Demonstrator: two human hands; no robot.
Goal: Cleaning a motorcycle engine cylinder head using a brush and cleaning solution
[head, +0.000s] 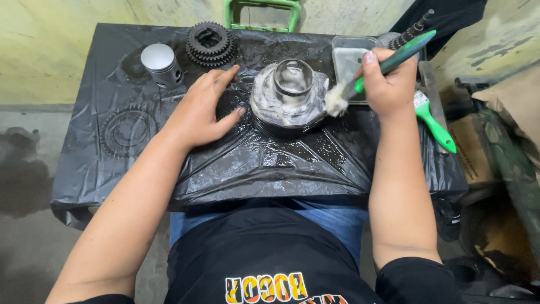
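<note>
We see a small tabletop [112, 169] wrapped in wet black plastic sheeting, set against a stained yellowish wall [50, 50]; grey concrete floor [28, 236] with dark damp patches to the left, cardboard and clutter to the right.

Left hand [199, 110]: open, fingers spread, palm flat on the sheeting just left of the cylinder part [289, 95]; not gripping anything.

Right hand [388, 84]: closed around the green handle of a paintbrush [382, 67], bristles white with foam and touching the right side of the cylinder part.

The cylinder part sits mid-tabletop, upright, round, metal, coated in grey-white suds, with an open bore on top.

Behind it, a clear rectangular tray [351, 56]; we cannot tell what it contains beyond a pale wet look.

Also on the tabletop: a piston [161, 63] far left at the back, a stacked gear [210, 43] beside it, a second green-handled brush [433, 121] at the right edge. A green frame [261, 14] stands against the wall.
</note>
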